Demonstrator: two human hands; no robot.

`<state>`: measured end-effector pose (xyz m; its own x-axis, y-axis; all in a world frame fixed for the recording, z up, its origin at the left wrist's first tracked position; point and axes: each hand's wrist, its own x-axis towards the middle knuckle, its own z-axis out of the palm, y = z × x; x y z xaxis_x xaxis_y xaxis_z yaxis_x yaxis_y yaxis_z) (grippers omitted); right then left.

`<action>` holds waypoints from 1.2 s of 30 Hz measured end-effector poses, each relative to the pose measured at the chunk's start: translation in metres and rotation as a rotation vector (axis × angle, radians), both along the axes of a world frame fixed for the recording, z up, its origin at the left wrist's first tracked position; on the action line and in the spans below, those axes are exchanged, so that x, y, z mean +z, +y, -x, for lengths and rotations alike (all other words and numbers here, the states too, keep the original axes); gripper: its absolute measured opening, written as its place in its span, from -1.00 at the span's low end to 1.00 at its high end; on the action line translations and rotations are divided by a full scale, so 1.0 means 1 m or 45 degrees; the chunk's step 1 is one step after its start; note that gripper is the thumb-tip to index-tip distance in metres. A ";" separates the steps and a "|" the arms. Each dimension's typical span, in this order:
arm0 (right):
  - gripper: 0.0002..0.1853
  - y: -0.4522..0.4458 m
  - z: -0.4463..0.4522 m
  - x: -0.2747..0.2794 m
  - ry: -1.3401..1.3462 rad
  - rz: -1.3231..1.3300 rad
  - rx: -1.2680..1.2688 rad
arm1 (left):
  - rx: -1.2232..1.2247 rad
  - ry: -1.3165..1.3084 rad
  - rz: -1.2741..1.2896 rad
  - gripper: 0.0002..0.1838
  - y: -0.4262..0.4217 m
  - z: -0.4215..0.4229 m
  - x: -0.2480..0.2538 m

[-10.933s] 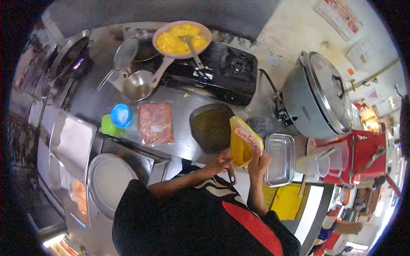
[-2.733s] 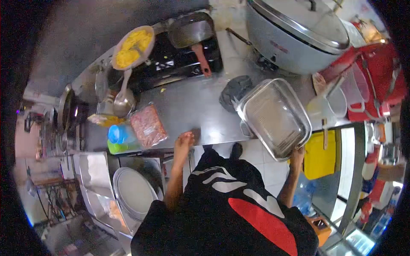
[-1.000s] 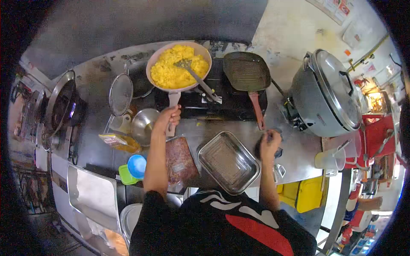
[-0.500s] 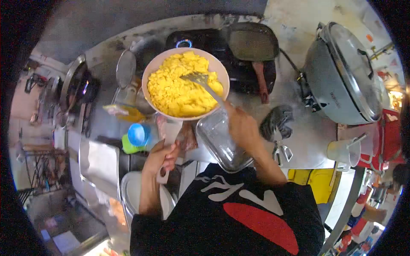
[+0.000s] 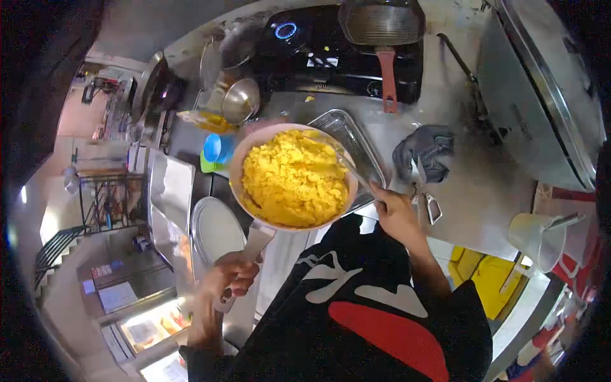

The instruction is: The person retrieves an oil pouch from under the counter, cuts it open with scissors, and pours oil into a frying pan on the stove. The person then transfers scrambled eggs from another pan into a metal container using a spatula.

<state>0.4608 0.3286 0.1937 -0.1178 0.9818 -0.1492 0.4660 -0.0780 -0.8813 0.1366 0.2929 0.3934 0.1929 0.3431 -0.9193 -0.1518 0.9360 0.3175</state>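
My left hand is closed round the pale handle of a frying pan, which I hold off the stove near my body. Yellow scrambled eggs fill the pan. In my right hand is a spatula, its blade among the eggs at the pan's upper right. Partly beneath the pan, a clear glass dish rests on the steel counter; the pan hides its left part.
Behind stands a black stove with a blue flame lit and a red-handled grill pan. A metal bowl and blue cup stand left. Right are a black bag, kitchen shears, a large cooker and a plastic jug.
The pan has come off the burner toward my body, held by its handle in my left hand. My right hand has moved right and down with the spatula.
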 end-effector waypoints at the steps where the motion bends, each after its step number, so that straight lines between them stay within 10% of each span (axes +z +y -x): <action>1: -0.56 0.003 0.005 0.002 -0.025 -0.026 -0.011 | -0.029 -0.042 -0.009 -0.71 0.004 0.000 0.001; 19: -0.47 -0.017 0.008 -0.014 -0.214 -0.081 0.089 | 0.068 -0.153 0.011 -0.49 0.022 0.013 -0.011; 26: -0.47 -0.013 0.007 0.006 -0.335 -0.045 0.171 | 0.141 -0.368 -0.777 -0.03 0.013 -0.001 0.019; 33: -0.52 -0.018 0.003 -0.001 -0.246 0.026 0.131 | 0.079 1.304 -1.922 -0.59 0.008 0.006 -0.052; 36: -0.54 -0.010 -0.002 0.023 -0.276 0.089 0.087 | 0.529 0.491 -2.078 -0.79 0.018 0.012 -0.077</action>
<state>0.4626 0.3188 0.2171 -0.1416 0.9590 -0.2456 0.6499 -0.0971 -0.7538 0.1248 0.3108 0.3164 -0.2731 0.8598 0.4316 0.0261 -0.4418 0.8967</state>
